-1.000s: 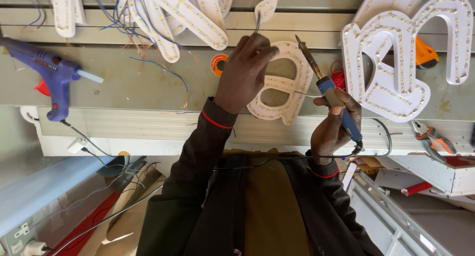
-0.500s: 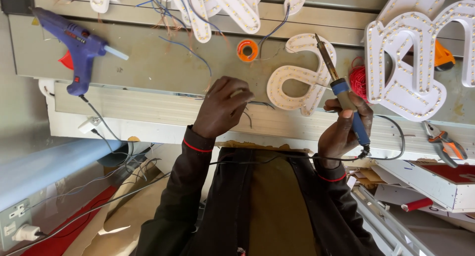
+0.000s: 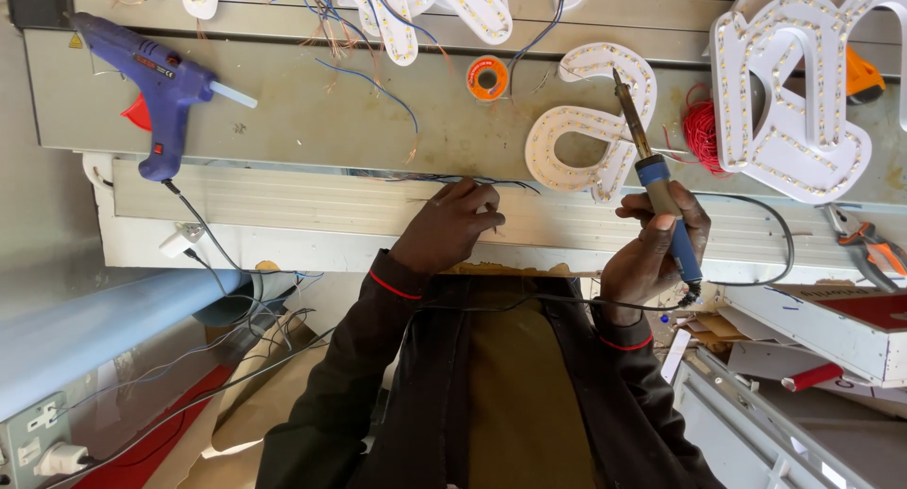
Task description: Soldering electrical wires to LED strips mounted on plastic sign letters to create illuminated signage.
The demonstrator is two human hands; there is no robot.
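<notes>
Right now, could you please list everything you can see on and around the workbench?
Glue gun: one, blue, bench left.
Solder reel: one, orange, bench centre.
Small lit letter: one, white, beside the iron's tip.
Large lit letter: one, white, bench right.
Wire coil: one, red, between those letters.
Pliers: one, orange-handled, far right.
Left hand: pinching thin wires.
Right hand: holding blue-handled soldering iron.

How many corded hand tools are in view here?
2: a blue glue gun lying on the bench at upper left, and a soldering iron in the right hand. Others may be hidden.
</notes>
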